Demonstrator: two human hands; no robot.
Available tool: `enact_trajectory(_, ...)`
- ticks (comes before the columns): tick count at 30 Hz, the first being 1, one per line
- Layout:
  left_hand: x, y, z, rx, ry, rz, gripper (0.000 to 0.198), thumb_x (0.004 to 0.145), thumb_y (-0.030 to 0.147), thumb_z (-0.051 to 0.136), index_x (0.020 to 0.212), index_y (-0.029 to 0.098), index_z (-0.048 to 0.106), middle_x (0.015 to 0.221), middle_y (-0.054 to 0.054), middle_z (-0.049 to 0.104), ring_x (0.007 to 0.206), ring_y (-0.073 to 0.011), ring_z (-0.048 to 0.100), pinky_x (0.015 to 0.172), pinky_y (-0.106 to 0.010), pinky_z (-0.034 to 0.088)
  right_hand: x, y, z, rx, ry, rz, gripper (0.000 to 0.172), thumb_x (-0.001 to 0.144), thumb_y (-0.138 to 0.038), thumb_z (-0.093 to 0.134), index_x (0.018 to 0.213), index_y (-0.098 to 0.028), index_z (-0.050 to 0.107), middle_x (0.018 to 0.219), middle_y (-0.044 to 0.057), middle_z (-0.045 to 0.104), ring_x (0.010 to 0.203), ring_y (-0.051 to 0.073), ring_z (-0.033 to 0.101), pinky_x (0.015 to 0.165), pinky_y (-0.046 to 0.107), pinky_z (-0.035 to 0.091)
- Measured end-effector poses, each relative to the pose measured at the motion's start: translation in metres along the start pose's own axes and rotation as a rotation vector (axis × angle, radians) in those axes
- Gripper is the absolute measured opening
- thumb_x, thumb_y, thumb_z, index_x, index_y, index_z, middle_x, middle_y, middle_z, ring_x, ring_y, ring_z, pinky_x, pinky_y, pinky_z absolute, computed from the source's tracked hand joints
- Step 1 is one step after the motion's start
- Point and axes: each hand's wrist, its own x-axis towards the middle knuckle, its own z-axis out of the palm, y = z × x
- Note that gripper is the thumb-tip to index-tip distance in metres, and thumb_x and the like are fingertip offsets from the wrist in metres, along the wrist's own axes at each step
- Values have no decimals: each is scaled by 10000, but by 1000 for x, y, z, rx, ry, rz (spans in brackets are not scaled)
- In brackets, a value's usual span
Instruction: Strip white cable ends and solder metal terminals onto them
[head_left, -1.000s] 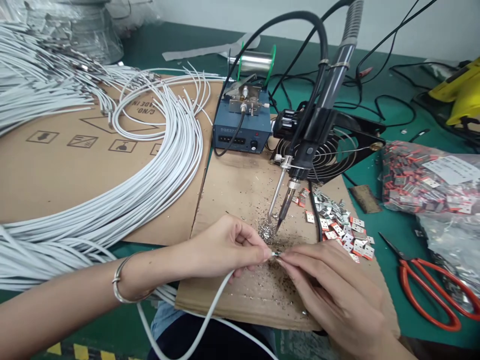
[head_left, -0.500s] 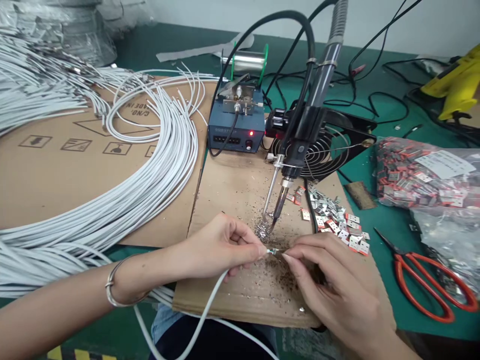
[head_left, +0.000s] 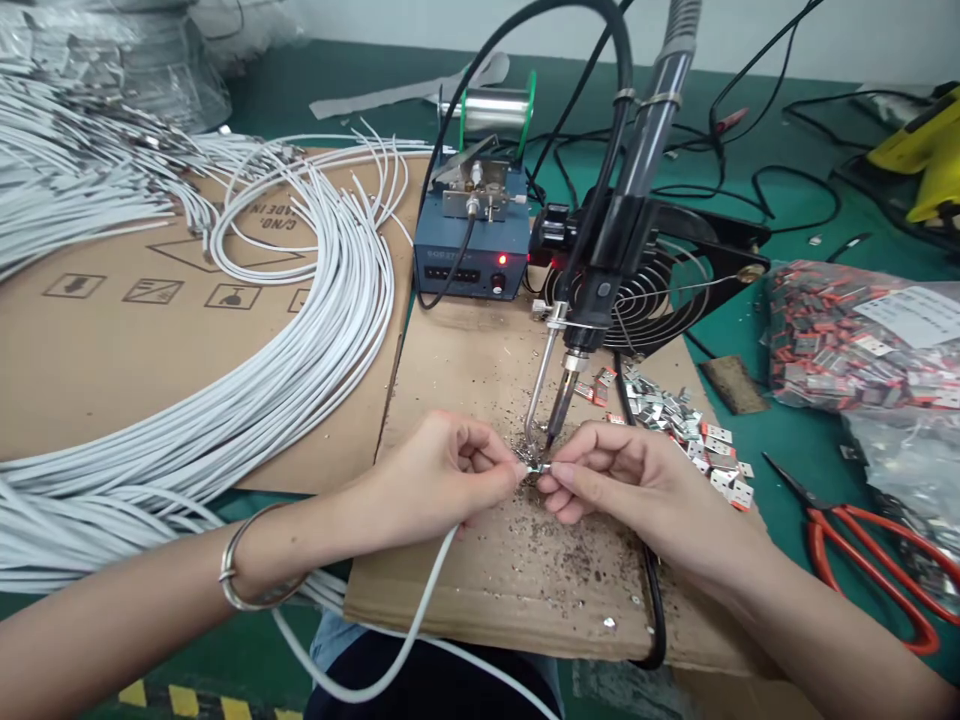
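Observation:
My left hand (head_left: 450, 470) pinches a white cable (head_left: 424, 605) close to its end; the rest of the cable loops down toward my lap. My right hand (head_left: 630, 475) has thumb and forefinger closed on a small metal connector (head_left: 537, 468) at that cable end, mostly covered by the fingertips. Both hands meet just below the tip of the soldering iron (head_left: 562, 405), which slants down in its stand. Beside the iron, a thin solder feed tube (head_left: 541, 375) bends toward the same spot. I cannot make out whether the tip touches the connector.
Loose USB connectors (head_left: 716, 450) lie right of the iron, near red-handled scissors (head_left: 862, 560) and a bag of connectors (head_left: 840, 340). Behind stand a blue solder feeder (head_left: 469, 250), a solder spool (head_left: 491, 108) and a black fan (head_left: 645, 305). Bundled white cables (head_left: 330, 340) cover the left.
My right hand has moved left and up, its fingers now more curled. The connector and cable end have risen slightly, closer to the iron's tip. My left hand has shifted up a little.

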Motion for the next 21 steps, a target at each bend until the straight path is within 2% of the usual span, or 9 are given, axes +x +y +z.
enact_trajectory(8,3,-4,-2,18,23,59,103,752,198,595,676,131,605,452,84,478,371,-23,414,336,-103,362,5,3,0,110,10,16,234,656,-328,793,708,-160,639,642,38,723,534,110,672,518,172,574)
enact_trajectory(13,3,0,-2,-2,29,7,138,742,181,590,614,149,552,414,94,447,337,-28,417,323,-109,367,5,8,0,131,21,-35,177,675,-294,785,690,-162,668,648,45,731,524,115,675,505,170,574)
enact_trajectory(21,3,0,0,-27,57,7,141,738,170,594,606,149,549,401,87,474,329,-29,426,316,-102,376,3,10,-3,105,13,-70,125,721,-271,751,716,-162,688,657,50,732,494,104,659,464,152,559)
